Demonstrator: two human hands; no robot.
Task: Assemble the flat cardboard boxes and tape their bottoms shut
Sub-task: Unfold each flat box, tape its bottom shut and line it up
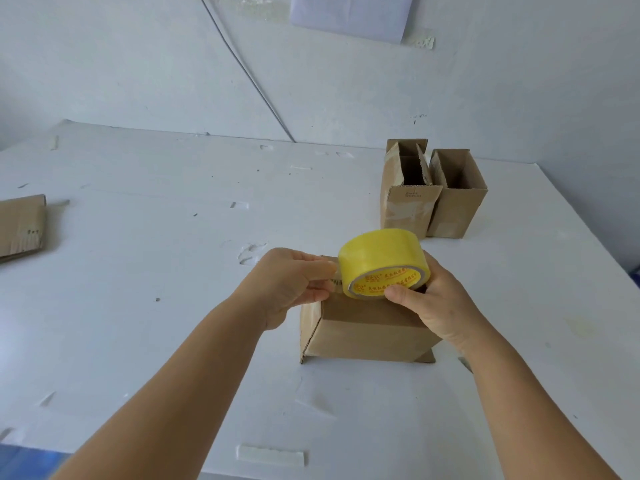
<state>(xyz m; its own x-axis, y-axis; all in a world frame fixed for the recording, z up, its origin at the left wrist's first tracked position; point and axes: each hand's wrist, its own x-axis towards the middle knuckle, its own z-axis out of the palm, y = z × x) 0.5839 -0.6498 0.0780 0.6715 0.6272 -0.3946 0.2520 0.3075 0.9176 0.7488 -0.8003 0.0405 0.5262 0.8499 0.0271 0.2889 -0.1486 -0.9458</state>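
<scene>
Head: right hand (437, 304) holds tape roll (382, 263), core facing camera.

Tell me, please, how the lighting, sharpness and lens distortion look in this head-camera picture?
Head view: soft, even light, faint shadows only under the cardboard box; no glare, even on the yellow tape roll; wide-angle bending curves the white table edges and stretches the forearms; centre sharp, the roll's print readable only as characters.
</scene>
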